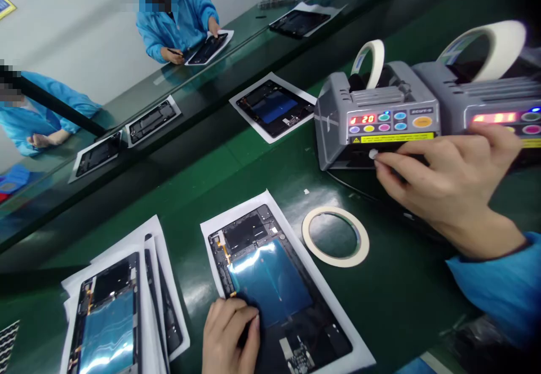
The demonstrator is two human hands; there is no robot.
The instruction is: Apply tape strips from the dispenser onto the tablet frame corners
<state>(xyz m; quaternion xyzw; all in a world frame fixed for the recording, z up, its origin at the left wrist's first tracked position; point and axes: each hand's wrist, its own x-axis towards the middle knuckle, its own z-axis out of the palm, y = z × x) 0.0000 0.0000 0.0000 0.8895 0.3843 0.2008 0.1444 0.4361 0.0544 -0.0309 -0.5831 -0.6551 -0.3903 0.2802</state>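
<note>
At the front of the grey tape dispenser (376, 98), my right hand (448, 177) has thumb and index finger closed on a small piece of white tape (373, 153) at the outlet. My left hand (230, 334) lies against the left edge of an opened tablet (321, 329), its fingers curled; whatever they may hold is hidden. That tablet rests on a white sheet (359, 357) and shows a shiny blue film (270, 284) over its middle. To its right lies a flat roll of cream tape (310, 244).
A second dispenser (486, 92) adjoins the first. Stacked tablets on white sheets (180, 329) stand at left. Another opened tablet (270, 109) lies behind. Beyond it, a raised line (190, 81) carries several tablets, with two people in blue (181, 13) seated across.
</note>
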